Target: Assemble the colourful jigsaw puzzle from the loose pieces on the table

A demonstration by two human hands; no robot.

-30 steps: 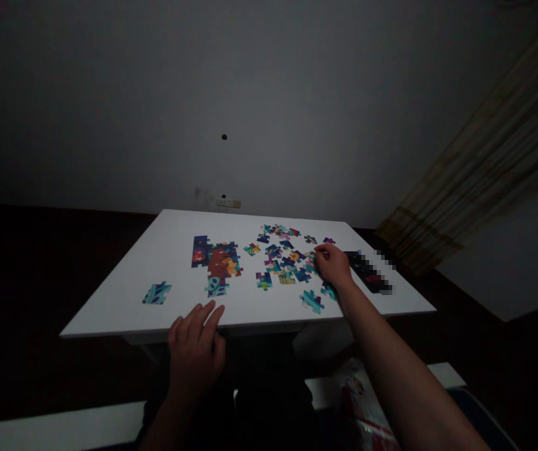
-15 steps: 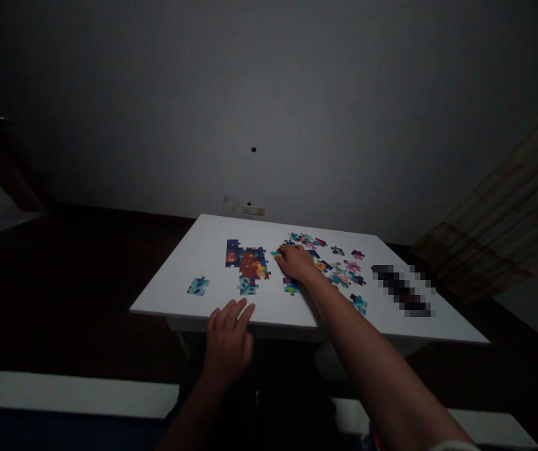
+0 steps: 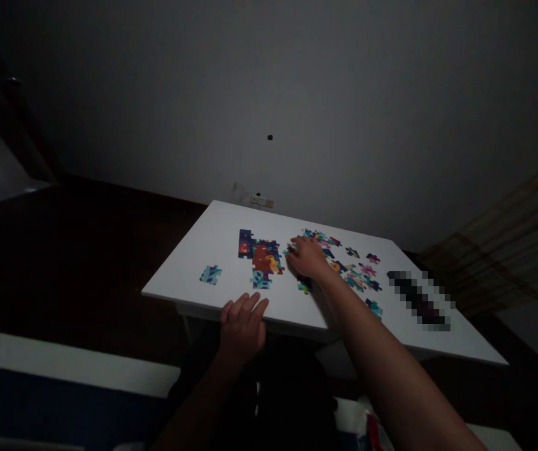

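Observation:
My right hand (image 3: 307, 258) hovers at the right edge of an assembled jigsaw section (image 3: 263, 260), its fingertips pinching a small teal jigsaw piece (image 3: 289, 250). Loose colourful jigsaw pieces (image 3: 356, 275) lie scattered to the right, partly hidden under my hand and forearm. My left hand (image 3: 243, 326) rests at the white table's near edge (image 3: 287, 322), its fingers apart and holding nothing. A separate teal piece group (image 3: 210, 274) lies alone to the left of the section.
A pixelated dark rectangular object (image 3: 419, 300) lies at the table's right side. A wall socket plate (image 3: 262, 201) sits behind the far edge. A white bench (image 3: 71, 373) runs below on the left, and a plastic bag (image 3: 367, 429) lies near the bottom.
My right hand has moved left from the loose pieces to the assembled section, carrying the teal piece. My view has swung, shifting the table rightward. My left hand stays at the near edge.

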